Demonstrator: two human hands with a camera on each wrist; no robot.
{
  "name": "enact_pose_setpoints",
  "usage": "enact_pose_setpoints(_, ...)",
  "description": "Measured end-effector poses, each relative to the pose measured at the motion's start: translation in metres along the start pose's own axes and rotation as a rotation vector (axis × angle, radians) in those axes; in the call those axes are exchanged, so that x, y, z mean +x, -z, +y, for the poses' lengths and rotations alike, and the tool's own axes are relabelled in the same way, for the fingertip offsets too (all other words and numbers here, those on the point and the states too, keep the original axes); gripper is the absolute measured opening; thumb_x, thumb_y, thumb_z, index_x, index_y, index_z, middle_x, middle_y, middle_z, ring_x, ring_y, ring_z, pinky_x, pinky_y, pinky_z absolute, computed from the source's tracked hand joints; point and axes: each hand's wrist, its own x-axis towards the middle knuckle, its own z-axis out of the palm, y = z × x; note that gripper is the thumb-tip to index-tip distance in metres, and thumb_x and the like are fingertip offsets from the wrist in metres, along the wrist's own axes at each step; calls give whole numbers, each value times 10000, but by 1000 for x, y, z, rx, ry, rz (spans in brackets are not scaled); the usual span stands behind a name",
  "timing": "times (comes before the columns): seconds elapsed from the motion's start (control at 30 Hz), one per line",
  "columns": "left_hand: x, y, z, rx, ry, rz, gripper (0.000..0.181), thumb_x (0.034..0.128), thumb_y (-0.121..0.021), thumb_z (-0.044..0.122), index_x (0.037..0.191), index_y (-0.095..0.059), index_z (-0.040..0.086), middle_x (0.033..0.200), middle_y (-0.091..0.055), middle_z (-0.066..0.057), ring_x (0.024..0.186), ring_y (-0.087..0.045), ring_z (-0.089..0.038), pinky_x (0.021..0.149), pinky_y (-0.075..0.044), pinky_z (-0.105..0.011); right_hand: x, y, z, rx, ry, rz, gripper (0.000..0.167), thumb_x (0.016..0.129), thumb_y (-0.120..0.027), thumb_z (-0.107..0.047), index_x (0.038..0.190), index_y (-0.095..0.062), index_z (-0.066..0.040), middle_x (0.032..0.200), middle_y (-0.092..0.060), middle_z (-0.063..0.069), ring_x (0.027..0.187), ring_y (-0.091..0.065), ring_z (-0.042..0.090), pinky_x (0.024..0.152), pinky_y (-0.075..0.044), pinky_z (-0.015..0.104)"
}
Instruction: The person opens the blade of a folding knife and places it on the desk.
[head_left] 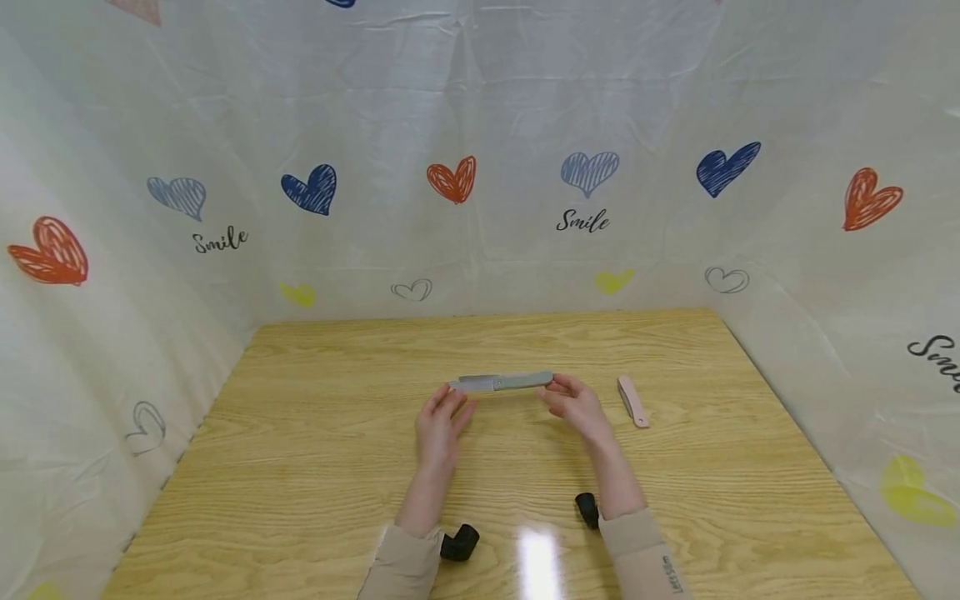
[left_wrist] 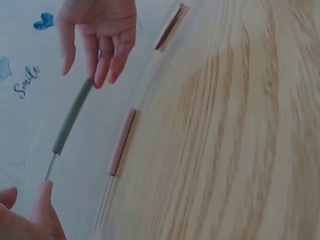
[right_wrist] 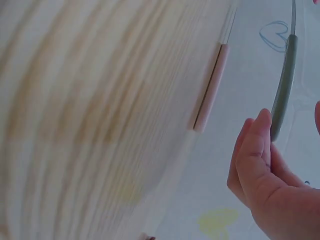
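A folding knife [head_left: 525,381] with a grey-green handle and its blade unfolded is held level above the table between both hands. My left hand [head_left: 438,437] has its fingertips at the blade's tip. At the handle's end, my right hand [head_left: 585,412] pinches it with the fingertips. In the left wrist view, a pink-handled knife [left_wrist: 122,142] with its blade out lies on the tabletop beyond. From the head view this one seems mostly hidden behind the green knife. A folded pink knife [head_left: 633,402] lies to the right of my right hand.
The wooden table [head_left: 315,483] runs back to a white curtain [head_left: 495,250] printed with hearts and words. More curtain hangs along both sides. Black camera mounts [head_left: 460,543] sit at both wrists, near the beige sleeves [head_left: 405,567].
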Motion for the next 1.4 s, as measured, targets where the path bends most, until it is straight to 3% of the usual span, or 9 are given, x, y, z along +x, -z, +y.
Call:
enact_pose_setpoints(0.2,3,19,7,189,50,-111,490,990,-514,-11,1410,-324,-178,1186,-514,-192,1036,-592,-216,941,-537,-354,1,10,4,-20,0,-94,603,945,-640,-135,1444,-379,79,1322,-495,247,1168,-540,310,1003,-482,430)
enact_pose_setpoints(0.37,6,28,9,286,75,-163,482,979,-521,-27,1403,-352,-181,1322,-460,-306,1097,-596,-255,892,-561,-324,-1,15,3,-83,8,-154,648,948,-631,-145,1461,-324,104,1364,-462,281,1216,-510,357,1020,-463,480)
enact_pose_setpoints(0.67,9,33,13,411,89,-248,480,960,-554,-26,1383,-389,-183,1152,-559,-197,1088,-607,-295,871,-571,-353,0,23,-4,-225,-33,-206,690,936,-663,-182,1442,-323,141,1372,-459,301,1213,-500,391,965,-496,483)
enact_pose_setpoints(0.87,14,36,12,477,120,-263,491,955,-567,-20,1388,-395,-173,1188,-576,-263,1055,-626,-278,868,-571,-349,8,29,-2,-271,-63,-253,697,942,-658,-207,1437,-324,150,1399,-444,312,1270,-463,411,972,-495,473)
enact_pose_setpoints(1.07,20,34,11,533,132,-280,493,952,-543,-44,1389,-371,-191,1242,-544,-345,1074,-631,-325,898,-558,-370,16,32,5,-344,-75,-277,705,924,-677,-230,1417,-355,157,1387,-469,312,1225,-509,375,934,-506,443)
enact_pose_setpoints(1.4,28,34,8,540,152,-286,478,931,-539,-85,1363,-382,-214,1112,-614,-331,930,-668,-238,854,-576,-336,18,32,3,-345,-91,-319,721,920,-669,-188,1420,-305,182,1354,-480,319,1226,-497,409,977,-482,495)
